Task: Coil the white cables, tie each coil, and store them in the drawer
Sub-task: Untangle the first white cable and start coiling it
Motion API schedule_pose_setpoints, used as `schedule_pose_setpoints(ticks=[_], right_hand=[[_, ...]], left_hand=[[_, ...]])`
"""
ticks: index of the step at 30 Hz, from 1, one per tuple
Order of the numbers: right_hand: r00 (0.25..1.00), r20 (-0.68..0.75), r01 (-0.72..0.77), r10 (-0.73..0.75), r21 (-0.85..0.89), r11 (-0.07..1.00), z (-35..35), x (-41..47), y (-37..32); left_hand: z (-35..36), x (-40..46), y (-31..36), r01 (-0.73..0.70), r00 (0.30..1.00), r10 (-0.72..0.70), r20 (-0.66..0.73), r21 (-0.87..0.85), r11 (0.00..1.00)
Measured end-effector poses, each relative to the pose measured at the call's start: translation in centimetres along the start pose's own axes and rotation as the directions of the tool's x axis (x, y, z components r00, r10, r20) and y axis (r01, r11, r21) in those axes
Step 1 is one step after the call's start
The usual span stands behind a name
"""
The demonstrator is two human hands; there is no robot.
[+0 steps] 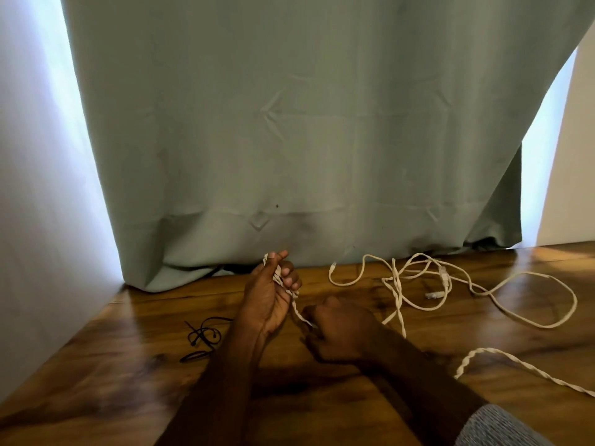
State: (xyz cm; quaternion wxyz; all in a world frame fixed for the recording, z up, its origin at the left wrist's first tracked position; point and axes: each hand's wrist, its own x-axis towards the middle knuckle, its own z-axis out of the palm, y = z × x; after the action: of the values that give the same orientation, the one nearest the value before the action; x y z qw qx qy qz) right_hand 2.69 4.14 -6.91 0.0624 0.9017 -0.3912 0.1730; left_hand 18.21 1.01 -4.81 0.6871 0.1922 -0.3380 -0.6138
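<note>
The white cable (399,286) I am coiling runs from my left hand (267,294), where a few short turns are bunched against the palm with my thumb and curled fingers closed round them, down a short taut stretch to my right hand (338,333), which is clenched on the strand and feeds it; the rest of it sprawls in loose loops and a tangle toward the desk's far right corner, with a clear plug (434,296) lying among the loops. I judge this the winding step, barely begun, since most of the length is still loose. To do it well I should keep each turn the same size, lay it flat beside the last instead of crossing it, and let the strand slip through my right fingers with light tension so the tangle on the desk (128,381) unpicks itself before it reaches the coil; a hard pull would probably tighten that knot of loops. The cable looks twisted, a pale braided cord, limp and springy, so the turns may want to uncurl unless my left thumb pins them. Another stretch of the same twisted cord (515,362) lies near the right edge; whether it is a second cable I cannot tell. Thin black ties (203,338) lie in a small snarl left of my left forearm, within reach for binding. The desk is glossy, dark-grained wood; a dull green curtain (289,123) hangs to its far edge
</note>
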Motion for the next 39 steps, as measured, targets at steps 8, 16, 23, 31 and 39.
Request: schedule_pose_setpoints(ticks=[8,16,23,31,39], right_hand=[[0.998,-0.062,-0.032,0.033,0.027,0.999,-0.8,-0.3,0.5],[0.977,-0.188,0.091,-0.102,-0.064,0.994,-0.8,-0.3,2.8],[0.873,-0.439,0.069,-0.213,-0.322,0.944,-0.7,0.2,2.8],[0.853,-0.481,0.077,-0.205,-0.272,0.959,-1.6,-0.3,4.5],[0.915,-0.404,0.036,0.019,0.128,0.991,-1.7,-0.9,6.6]], left_hand=[[0.4,-0.4,-1.6,-0.068,0.997,0.081,-0.007,0.466,0.882],[0.8,-1.3,-2.2,-0.144,0.986,0.044,0.16,0.695,0.704],[0.8,-2.3,-3.3,-0.136,0.988,0.002,0.157,0.844,0.519],[0.7,-1.4,-3.9,-0.015,0.963,-0.191,0.188,0.752,0.659],[0.0,-1.5,-2.4,0.073,0.853,-0.407,0.328,0.696,0.715]])
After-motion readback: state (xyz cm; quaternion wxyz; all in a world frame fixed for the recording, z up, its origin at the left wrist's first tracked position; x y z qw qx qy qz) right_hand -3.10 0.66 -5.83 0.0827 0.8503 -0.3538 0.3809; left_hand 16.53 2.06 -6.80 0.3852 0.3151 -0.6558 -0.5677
